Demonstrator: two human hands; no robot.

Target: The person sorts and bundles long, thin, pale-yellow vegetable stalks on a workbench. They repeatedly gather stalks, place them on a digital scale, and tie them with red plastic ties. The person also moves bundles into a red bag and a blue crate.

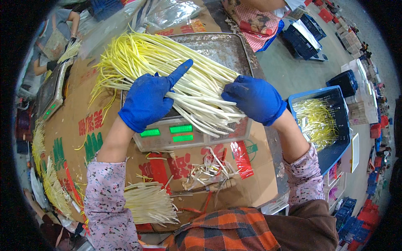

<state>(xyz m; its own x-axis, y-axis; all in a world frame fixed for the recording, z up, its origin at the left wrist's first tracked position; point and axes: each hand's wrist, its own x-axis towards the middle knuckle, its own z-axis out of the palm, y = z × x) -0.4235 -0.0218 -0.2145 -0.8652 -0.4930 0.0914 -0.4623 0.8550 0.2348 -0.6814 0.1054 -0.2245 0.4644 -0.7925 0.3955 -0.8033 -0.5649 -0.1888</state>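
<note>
A large bundle of pale stalks with yellow leafy ends, like blanched garlic chives (pixel 194 75), lies across the metal pan (pixel 216 47) of a digital scale (pixel 188 138) with green lit displays. Both hands wear blue gloves. My left hand (pixel 154 97) rests on the near side of the bundle, its index finger stretched over the stalks and its other fingers curled around some of them. My right hand (pixel 254 98) is closed on the white cut ends at the right; its fingertips are partly hidden. A second heap of stalks (pixel 152 202) lies on the cardboard near my body.
Cardboard (pixel 260 166) covers the table. Stalk scraps (pixel 213 172) and a wooden-handled tool (pixel 220 185) lie before me. A blue crate (pixel 342 135) with bagged stalks stands right. Clear plastic (pixel 169 14) lies behind the scale. Another person works at a second scale (pixel 51 91) on the left.
</note>
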